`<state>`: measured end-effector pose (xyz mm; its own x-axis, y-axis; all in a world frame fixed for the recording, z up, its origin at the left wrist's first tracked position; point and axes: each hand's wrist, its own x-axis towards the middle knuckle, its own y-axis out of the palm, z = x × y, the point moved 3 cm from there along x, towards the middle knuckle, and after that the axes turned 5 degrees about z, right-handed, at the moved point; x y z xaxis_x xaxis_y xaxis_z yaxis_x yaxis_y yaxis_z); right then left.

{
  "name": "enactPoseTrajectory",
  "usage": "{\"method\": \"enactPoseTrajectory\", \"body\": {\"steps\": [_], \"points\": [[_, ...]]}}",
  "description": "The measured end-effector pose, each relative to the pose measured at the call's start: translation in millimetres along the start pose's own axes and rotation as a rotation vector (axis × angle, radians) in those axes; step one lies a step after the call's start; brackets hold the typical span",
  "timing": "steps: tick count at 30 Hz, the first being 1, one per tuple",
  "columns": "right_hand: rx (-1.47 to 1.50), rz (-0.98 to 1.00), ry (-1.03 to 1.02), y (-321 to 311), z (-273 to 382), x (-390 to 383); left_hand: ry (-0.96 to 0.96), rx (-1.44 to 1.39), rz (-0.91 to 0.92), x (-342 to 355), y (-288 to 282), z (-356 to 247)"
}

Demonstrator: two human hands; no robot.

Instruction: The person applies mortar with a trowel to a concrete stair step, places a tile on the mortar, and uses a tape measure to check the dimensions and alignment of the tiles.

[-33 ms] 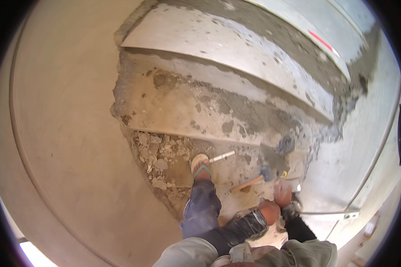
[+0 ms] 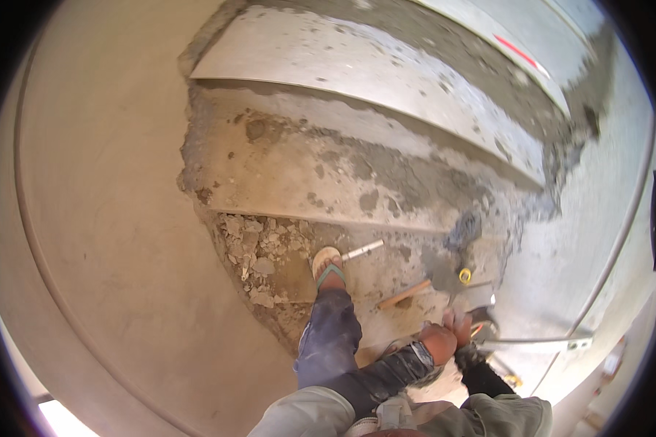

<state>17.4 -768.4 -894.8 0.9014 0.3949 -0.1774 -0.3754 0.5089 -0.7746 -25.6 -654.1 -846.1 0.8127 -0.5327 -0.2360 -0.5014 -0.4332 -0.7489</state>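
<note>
My left hand, its dark sleeve coming in from below, is closed low on the right of the stairs. Against it is my right hand, fingers bent together. What they grip, if anything, I cannot make out. A dark rounded object lies just right of my right hand; its kind is unclear. Up and left of the hands is a wooden tool handle. A yellow ring-shaped item sits beyond my fingers, near a crumpled blue-grey lump on the step.
A sandalled foot stands beside a white stick. Broken rubble lies at the step's left end. A pale slab covers a higher step, with a red strip above. A metal bar extends right of my hands.
My right hand has drawn back closer to my left. The tool's hammer head, distinct before, no longer shows clearly. More of the yellow ring-shaped item is visible. The view has shifted slightly.
</note>
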Motion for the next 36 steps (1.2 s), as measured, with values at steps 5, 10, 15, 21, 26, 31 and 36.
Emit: {"method": "enactPoseTrajectory", "body": {"steps": [5, 10, 15, 21, 26, 31, 36], "points": [[0.077, 0.304, 0.59, 79.8, -87.2, -252.5, 0.025, 0.031, 0.198, -27.3, 48.1, -16.0], [0.118, 0.352, 0.898, 80.9, -116.4, -352.7, 0.066, 0.041, 0.357, -40.7, 54.8, -34.7], [0.186, 0.093, 0.68, 58.3, -112.6, -311.5, -0.057, 0.027, 0.544, -41.1, 45.1, -18.3], [0.211, -0.135, 0.133, -68.5, -36.5, -125.6, -0.075, -0.088, 0.387, -56.5, -19.3, 2.5], [0.083, -0.158, -0.134, -149.5, 99.3, 59.9, -0.223, 0.003, 0.249, -53.2, -6.8, 71.3], [0.046, -0.322, -0.552, -128.2, 217.4, 269.1, -0.029, -0.04, -0.183, 2.0, -15.4, 70.2], [-0.046, -0.236, -0.337, -68.4, 288.8, 497.8, -0.131, -0.132, -0.123, 32.2, -71.2, 76.8]]}}
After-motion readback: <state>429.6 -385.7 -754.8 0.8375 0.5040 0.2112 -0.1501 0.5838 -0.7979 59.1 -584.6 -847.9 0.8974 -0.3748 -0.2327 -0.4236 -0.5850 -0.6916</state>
